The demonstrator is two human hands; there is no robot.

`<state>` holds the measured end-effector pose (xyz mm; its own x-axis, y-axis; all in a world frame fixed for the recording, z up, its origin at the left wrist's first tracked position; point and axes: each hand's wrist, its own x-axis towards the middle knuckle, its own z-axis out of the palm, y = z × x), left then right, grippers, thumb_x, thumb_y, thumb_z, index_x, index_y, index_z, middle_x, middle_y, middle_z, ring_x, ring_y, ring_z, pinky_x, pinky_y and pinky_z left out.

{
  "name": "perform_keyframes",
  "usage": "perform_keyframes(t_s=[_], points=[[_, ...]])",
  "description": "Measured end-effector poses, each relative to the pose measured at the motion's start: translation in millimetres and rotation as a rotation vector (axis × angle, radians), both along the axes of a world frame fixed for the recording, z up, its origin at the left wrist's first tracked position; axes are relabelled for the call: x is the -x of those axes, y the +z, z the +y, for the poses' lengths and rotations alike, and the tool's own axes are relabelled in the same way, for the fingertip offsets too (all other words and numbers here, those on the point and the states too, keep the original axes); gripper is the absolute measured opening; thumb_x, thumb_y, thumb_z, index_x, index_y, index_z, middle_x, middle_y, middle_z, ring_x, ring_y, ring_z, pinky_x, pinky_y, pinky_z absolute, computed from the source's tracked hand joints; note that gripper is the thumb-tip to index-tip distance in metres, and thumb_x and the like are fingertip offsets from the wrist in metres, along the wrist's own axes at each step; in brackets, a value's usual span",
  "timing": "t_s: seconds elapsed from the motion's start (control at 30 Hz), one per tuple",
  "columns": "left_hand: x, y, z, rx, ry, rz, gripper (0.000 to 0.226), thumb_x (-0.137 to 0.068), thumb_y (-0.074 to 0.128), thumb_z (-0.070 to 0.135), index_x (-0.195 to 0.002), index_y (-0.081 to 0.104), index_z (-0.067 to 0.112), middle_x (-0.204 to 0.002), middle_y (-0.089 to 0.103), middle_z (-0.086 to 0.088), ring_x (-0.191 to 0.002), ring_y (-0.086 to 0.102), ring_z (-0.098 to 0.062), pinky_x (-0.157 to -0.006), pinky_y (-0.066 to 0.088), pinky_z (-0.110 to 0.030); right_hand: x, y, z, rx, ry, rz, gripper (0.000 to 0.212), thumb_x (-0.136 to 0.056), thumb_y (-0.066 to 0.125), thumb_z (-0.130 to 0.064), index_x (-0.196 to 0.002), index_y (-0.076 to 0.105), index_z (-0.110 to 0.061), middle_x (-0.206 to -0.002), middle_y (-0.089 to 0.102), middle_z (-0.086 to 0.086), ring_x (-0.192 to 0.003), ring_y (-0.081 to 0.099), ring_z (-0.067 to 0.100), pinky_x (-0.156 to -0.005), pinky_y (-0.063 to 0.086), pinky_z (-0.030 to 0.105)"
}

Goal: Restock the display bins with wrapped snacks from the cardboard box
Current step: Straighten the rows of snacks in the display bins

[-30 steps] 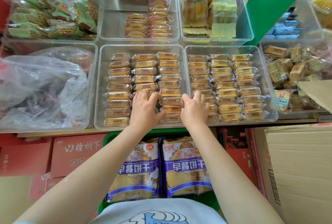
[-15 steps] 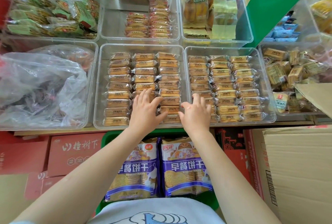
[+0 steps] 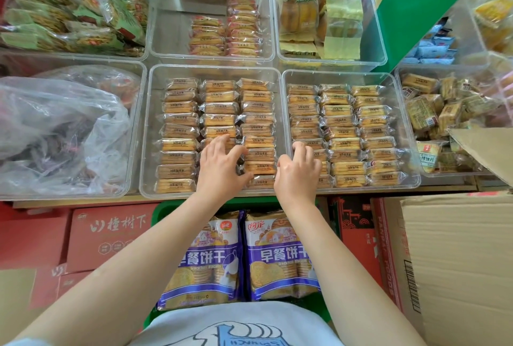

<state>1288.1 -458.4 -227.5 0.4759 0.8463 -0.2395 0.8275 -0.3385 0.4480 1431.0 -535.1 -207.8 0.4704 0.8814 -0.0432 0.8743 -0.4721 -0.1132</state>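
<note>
Both clear bins (image 3: 283, 101) hold neat rows of wrapped snacks (image 3: 340, 122).

Two purple biscuit bags (image 3: 238, 257) lie beside red cartons (image 3: 111, 234).

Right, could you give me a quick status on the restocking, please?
Left hand spread over packets in the middle bin. Right hand curled at the right bin, holding nothing visible. Both bins in full rows. Nothing blocking.
</note>
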Motion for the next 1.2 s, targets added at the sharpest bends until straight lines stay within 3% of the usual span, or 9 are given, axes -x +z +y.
perform_keyframes(t_s=[0.2, 0.33, 0.43, 0.5, 0.6, 0.7, 0.8, 1.03, 1.2], points=[[1.7, 1.3, -2.7, -0.045, -0.047, -0.024, 0.019, -0.088, 0.071, 0.046, -0.099, 0.074, 0.031, -0.162, 0.031, -0.009, -0.151, 0.018, -0.034, -0.119, 0.016, -0.057, -0.6, 0.6, -1.4, 0.005, -0.004, -0.021, 0.010, -0.076, 0.078, -0.003, -0.079, 0.071, -0.010, -0.120, 0.062, 0.017, -0.114, 0.056, 0.036, -0.085, 0.045, 0.046], [-0.8, 3.1, -2.1, -0.050, -0.063, 0.021, 0.022, -0.093, 0.065, 0.049, -0.104, 0.077, 0.034, -0.165, 0.025, -0.005, -0.152, 0.014, -0.032, -0.120, 0.012, -0.054, 3.2, 1.9, 3.3, 0.065, -0.034, -0.029, 0.011, -0.077, 0.077, -0.003, -0.079, 0.071, -0.012, -0.120, 0.063, 0.018, -0.116, 0.055, 0.037, -0.087, 0.045, 0.048], [1.1, 1.5, 0.6, -0.031, -0.075, 0.011, 0.021, -0.092, 0.066, 0.048, -0.104, 0.077, 0.034, -0.164, 0.027, -0.006, -0.152, 0.015, -0.033, -0.120, 0.013, -0.055, 3.8, 9.2, 8.5, 0.148, -0.029, -0.025, 0.011, -0.090, 0.064, -0.006, -0.092, 0.072, -0.014, -0.136, 0.054, 0.016, -0.129, 0.044, 0.036, -0.098, 0.038, 0.050], [4.3, -1.0, 0.8, -0.041, -0.061, -0.063, 0.017, -0.090, 0.070, 0.043, -0.099, 0.078, 0.030, -0.159, 0.036, -0.008, -0.150, 0.022, -0.034, -0.117, 0.019, -0.057, -0.6, 14.3, 13.5, 0.192, -0.029, -0.026, 0.017, -0.096, 0.056, -0.014, -0.104, 0.071, -0.018, -0.144, 0.045, 0.012, -0.135, 0.036, 0.033, -0.104, 0.032, 0.048], [5.4, -2.3, 3.1, -0.104, 0.037, -0.158, 0.015, -0.087, 0.074, 0.032, -0.098, 0.072, 0.021, -0.148, 0.048, -0.015, -0.141, 0.036, -0.037, -0.114, 0.025, -0.057, -5.2, 21.0, 22.5, 0.069, 0.028, -0.006, 0.014, -0.097, 0.058, -0.017, -0.102, 0.070, -0.015, -0.144, 0.046, 0.014, -0.132, 0.040, 0.033, -0.102, 0.035, 0.048], [-1.3, 0.6, 8.4, -0.112, 0.072, -0.050, 0.023, -0.091, 0.066, 0.038, -0.109, 0.069, 0.023, -0.151, 0.045, -0.014, -0.142, 0.033, -0.034, -0.117, 0.018, -0.050, -6.3, 14.6, 30.0, -0.020, 0.053, 0.034, 0.009, -0.096, 0.062, -0.015, -0.096, 0.071, -0.013, -0.142, 0.048, 0.016, -0.130, 0.044, 0.035, -0.102, 0.039, 0.049], [-8.4, 0.8, 12.9, -0.121, 0.058, 0.052, 0.027, -0.096, 0.057, 0.043, -0.111, 0.069, 0.024, -0.154, 0.040, -0.012, -0.144, 0.030, -0.031, -0.115, 0.019, -0.048, -11.1, 1.5, 29.7, 0.051, 0.017, 0.068, 0.010, -0.095, 0.065, -0.019, -0.101, 0.071, -0.014, -0.146, 0.044, 0.016, -0.134, 0.039, 0.034, -0.104, 0.037, 0.050], [-16.9, 1.0, 17.6, -0.086, 0.079, 0.108, 0.026, -0.096, 0.058, 0.048, -0.103, 0.074, 0.029, -0.157, 0.035, -0.010, -0.147, 0.022, -0.030, -0.115, 0.017, -0.051, -16.2, -10.0, 32.4, 0.095, -0.037, 0.101, 0.012, -0.098, 0.062, -0.020, -0.105, 0.071, -0.019, -0.152, 0.040, 0.013, -0.140, 0.034, 0.031, -0.107, 0.034, 0.048], [-15.6, -4.0, 17.7, -0.083, 0.095, 0.001, 0.019, -0.092, 0.065, 0.039, -0.088, 0.073, 0.022, -0.146, 0.045, -0.008, -0.141, 0.028, -0.030, -0.116, 0.017, -0.053, -18.5, -13.6, 30.2, 0.066, -0.026, 0.142, 0.016, -0.097, 0.064, -0.022, -0.108, 0.074, -0.016, -0.151, 0.042, 0.014, -0.139, 0.036, 0.032, -0.106, 0.035, 0.048]])
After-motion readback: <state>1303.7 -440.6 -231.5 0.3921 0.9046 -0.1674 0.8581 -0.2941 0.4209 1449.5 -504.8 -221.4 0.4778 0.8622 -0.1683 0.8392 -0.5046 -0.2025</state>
